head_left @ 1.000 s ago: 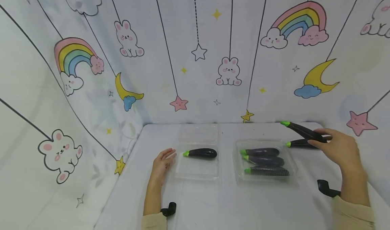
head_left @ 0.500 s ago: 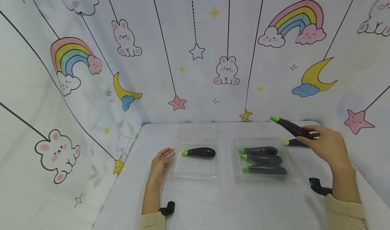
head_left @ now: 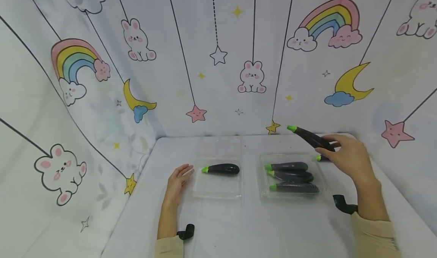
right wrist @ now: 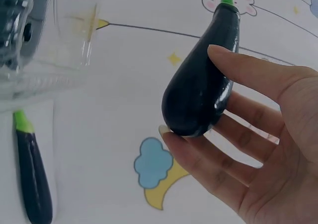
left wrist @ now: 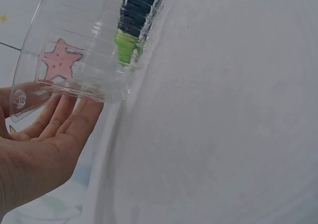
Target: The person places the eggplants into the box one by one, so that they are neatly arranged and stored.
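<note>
In the head view, my right hand point(head_left: 348, 157) holds a dark toy eggplant point(head_left: 308, 137) by its thick end, its green stem tip pointing left and up. Thumb and fingers pinch it in the right wrist view, where the whole eggplant point(right wrist: 203, 80) shows above the table. My left hand point(head_left: 178, 182) is at the left side of a clear plastic box point(head_left: 216, 191), its fingers lightly bent against the wall in the left wrist view. One eggplant point(head_left: 223, 169) lies in that box, stem to the left.
A second clear box point(head_left: 293, 197) at the right holds several dark eggplants point(head_left: 291, 176). Another eggplant point(right wrist: 34, 177) lies on the table beside it, partly hidden by my right hand in the head view. A patterned curtain point(head_left: 222, 98) stands behind the table.
My right hand has moved left with the eggplant, toward the right box. The left hand stays at its box; the whole head view has shifted slightly.
</note>
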Motion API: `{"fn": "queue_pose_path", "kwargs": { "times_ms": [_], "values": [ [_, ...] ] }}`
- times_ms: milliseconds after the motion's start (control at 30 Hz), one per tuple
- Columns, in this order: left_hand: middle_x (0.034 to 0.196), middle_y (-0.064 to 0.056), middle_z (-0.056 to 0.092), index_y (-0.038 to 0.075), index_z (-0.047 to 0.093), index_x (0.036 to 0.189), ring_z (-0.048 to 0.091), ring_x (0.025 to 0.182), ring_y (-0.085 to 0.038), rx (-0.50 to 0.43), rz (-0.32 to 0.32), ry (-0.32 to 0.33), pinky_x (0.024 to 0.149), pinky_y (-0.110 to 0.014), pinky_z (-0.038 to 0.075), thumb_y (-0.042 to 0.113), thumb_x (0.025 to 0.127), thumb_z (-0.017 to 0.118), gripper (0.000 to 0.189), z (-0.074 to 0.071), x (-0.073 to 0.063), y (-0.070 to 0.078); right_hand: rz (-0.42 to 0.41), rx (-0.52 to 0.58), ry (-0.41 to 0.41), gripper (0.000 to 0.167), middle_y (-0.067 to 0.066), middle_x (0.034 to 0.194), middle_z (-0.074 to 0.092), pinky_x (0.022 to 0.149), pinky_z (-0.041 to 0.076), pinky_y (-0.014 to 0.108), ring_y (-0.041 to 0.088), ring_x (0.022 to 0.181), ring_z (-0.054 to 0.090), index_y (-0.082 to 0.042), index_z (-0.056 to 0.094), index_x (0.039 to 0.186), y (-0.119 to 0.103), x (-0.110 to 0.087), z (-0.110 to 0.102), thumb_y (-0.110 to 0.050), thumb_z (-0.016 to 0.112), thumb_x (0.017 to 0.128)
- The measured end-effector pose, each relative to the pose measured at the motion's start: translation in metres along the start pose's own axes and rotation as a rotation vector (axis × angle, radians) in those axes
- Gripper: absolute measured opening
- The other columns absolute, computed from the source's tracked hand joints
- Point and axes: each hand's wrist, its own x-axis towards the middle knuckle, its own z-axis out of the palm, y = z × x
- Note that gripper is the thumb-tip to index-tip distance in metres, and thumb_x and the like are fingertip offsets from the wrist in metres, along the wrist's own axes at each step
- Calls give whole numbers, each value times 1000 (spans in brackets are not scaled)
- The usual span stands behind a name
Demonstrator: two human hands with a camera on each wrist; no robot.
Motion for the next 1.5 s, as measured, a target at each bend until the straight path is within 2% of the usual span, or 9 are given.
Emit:
{"fn": "queue_pose_path", "kwargs": {
  "times_ms": [267, 400, 500, 600, 767, 933, 1133, 1367, 1500],
  "values": [
    [153, -18, 52, -1, 42, 154, 50, 143, -32, 2, -7, 6, 121, -45, 37, 0, 106, 53, 49, -1, 2, -1, -28, 20, -11, 57, 28, 116, 71, 63, 47, 39, 45, 107, 60, -8, 70, 131, -16, 0, 11, -47, 80, 92],
    [153, -18, 53, -1, 42, 153, 51, 142, -32, 4, -12, 14, 121, -45, 38, 0, 106, 53, 49, -2, 1, -2, -50, 36, -17, 55, 26, 115, 72, 61, 46, 36, 43, 103, 63, -10, 71, 130, -26, -1, 17, -47, 81, 91],
    [153, -18, 53, 0, 43, 153, 51, 142, -32, 3, -9, 16, 121, -46, 37, 0, 106, 53, 48, -3, 0, -2, -81, 40, -21, 55, 24, 117, 72, 63, 48, 38, 43, 104, 65, -11, 71, 131, -34, -2, 23, -47, 81, 91],
    [153, -19, 52, -1, 43, 153, 51, 143, -33, 13, -5, 15, 121, -47, 37, 1, 106, 53, 48, -2, 0, -2, -110, 44, -32, 55, 22, 121, 72, 67, 53, 45, 43, 104, 66, -11, 70, 132, -41, -3, 28, -47, 80, 91],
    [153, -18, 53, -1, 42, 153, 52, 142, -32, 18, -7, 16, 121, -48, 37, 2, 106, 55, 50, -1, -1, -4, -132, 43, -75, 55, 20, 122, 72, 75, 54, 56, 40, 102, 68, -11, 70, 133, -53, -2, 36, -46, 79, 92],
    [152, -18, 54, -1, 43, 153, 52, 141, -32, 16, -5, 26, 120, -48, 38, 2, 105, 56, 50, -1, -1, -3, -154, 49, -90, 52, 18, 124, 72, 77, 55, 56, 39, 103, 68, -11, 70, 133, -67, 0, 42, -41, 81, 92],
    [152, -18, 54, -1, 43, 153, 51, 142, -33, 0, -4, 23, 121, -46, 38, 1, 105, 55, 49, 0, 0, -2, -189, 77, -123, 54, 16, 128, 71, 84, 54, 58, 40, 109, 67, -12, 70, 134, -84, 4, 50, -46, 79, 93],
    [152, -18, 54, -1, 44, 153, 52, 142, -33, 2, -11, 27, 120, -45, 39, 1, 105, 55, 48, 2, 1, -2, -235, 73, -101, 48, 14, 122, 74, 81, 56, 55, 38, 106, 69, -11, 72, 130, -97, 6, 57, -37, 83, 91],
    [152, -19, 54, -2, 43, 153, 51, 142, -34, 9, 0, 21, 121, -47, 38, 0, 105, 55, 49, 2, 1, -1, -245, 65, -109, 49, 11, 118, 75, 81, 56, 52, 34, 102, 70, -12, 72, 130, -103, 8, 62, -40, 82, 91]
  ]
}}
